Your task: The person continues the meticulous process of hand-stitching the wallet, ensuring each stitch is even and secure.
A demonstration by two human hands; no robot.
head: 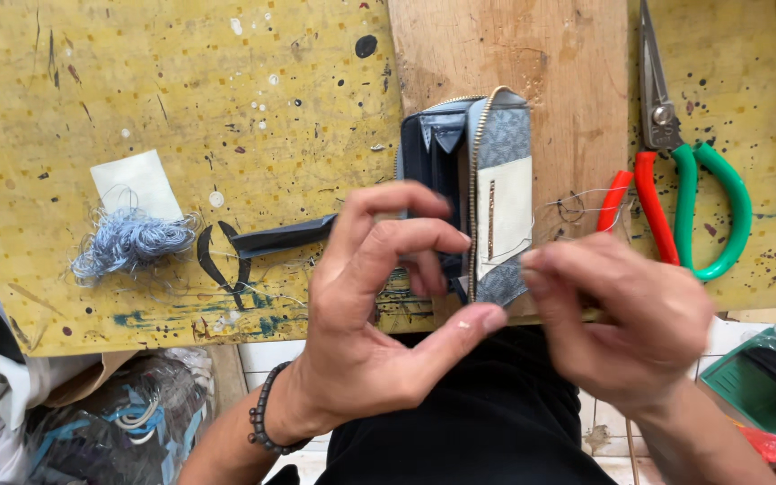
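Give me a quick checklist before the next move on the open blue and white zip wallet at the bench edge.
1. Open blue and white zip wallet lies on the bare wooden board: ok.
2. Left hand at the wallet's near end, fingers curled over it: ok.
3. Right hand pinching something: cannot tell, it is blurred and any thread or needle is too small to see.
4. Scissors with one red and one green handle lie beside the wallet, clear of both hands: ok.
5. Tangle of pale blue thread lies apart, well left of the wallet: ok.
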